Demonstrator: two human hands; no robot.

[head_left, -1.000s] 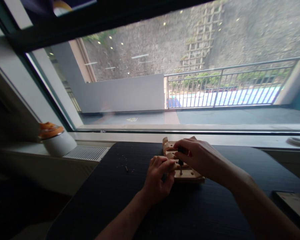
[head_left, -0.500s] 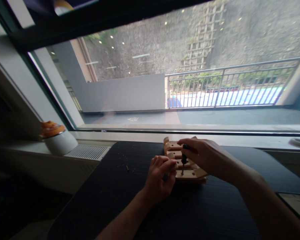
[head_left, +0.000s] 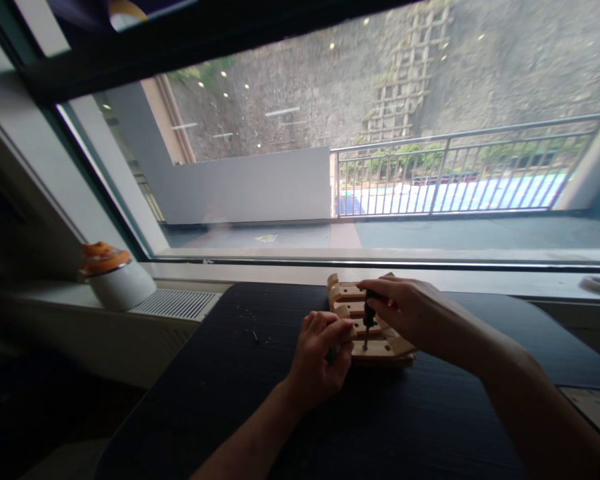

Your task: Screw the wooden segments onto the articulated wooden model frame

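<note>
A slatted wooden piece (head_left: 377, 349) with holes in its slats rests on the dark table (head_left: 260, 393). My left hand (head_left: 321, 350) is closed on the near left corner of this piece, its fingers bent around the edge. In my right hand (head_left: 405, 303) is a screwdriver (head_left: 369, 313) with a black handle, gripped from above between thumb and fingers. It stands nearly upright, and its tip meets the nearest slat close to the left end. My right hand hides part of the piece's right side.
Small bits and a short screw-like piece (head_left: 255, 337) lie on the table left of my hands. A white jar with an orange top (head_left: 117, 277) stands on the ledge by a vent grille (head_left: 175, 304). A roll of tape (head_left: 599, 285) lies on the sill at right, below the window.
My right hand and the screwdriver handle have shifted very slightly to the right. The left hand and wooden piece stay in place.
</note>
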